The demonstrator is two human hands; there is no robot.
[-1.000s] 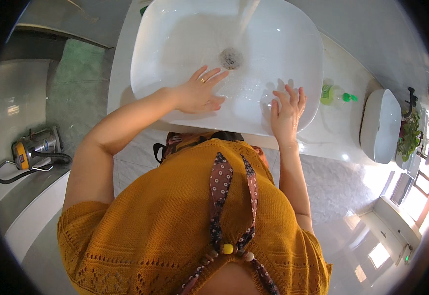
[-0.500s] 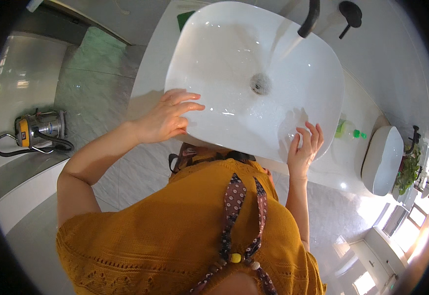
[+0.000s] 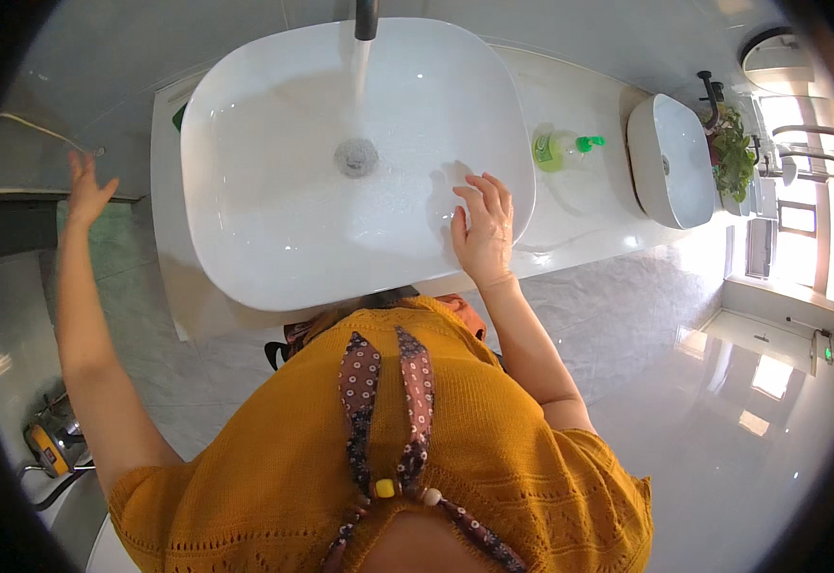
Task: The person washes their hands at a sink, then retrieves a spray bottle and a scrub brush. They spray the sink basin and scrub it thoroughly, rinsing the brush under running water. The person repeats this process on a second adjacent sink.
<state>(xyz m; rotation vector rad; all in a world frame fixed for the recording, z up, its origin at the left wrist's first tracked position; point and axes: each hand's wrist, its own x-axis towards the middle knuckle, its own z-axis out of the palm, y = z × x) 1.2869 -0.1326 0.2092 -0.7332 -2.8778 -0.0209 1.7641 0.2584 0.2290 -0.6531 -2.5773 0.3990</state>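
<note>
A white basin (image 3: 274, 224) stands before me, with a round drain (image 3: 356, 159) in its bottom. Water streams into it from the black faucet (image 3: 366, 21). My right hand (image 3: 485, 234) hovers over the basin's right side, fingers loosely curled and apart, holding nothing; whether it touches the basin I cannot tell. Far to the left, my left hand (image 3: 90, 196) is stretched out beside the basin, thumb and fingers spread with nothing in them. It is nearest the end of a thin pale cord (image 3: 40, 127) on the grey wall.
Right of the basin on the white counter (image 3: 574, 215) stands a green-capped pump bottle (image 3: 552, 151). Beyond it are a second white basin (image 3: 675, 162) and a leafy plant (image 3: 734, 153). A yellow-and-silver vacuum cleaner (image 3: 52, 444) sits at lower left.
My view has turned to the right. The left hand has left the basin's left rim and reached out toward the wall. My right hand stays at the basin's right side.
</note>
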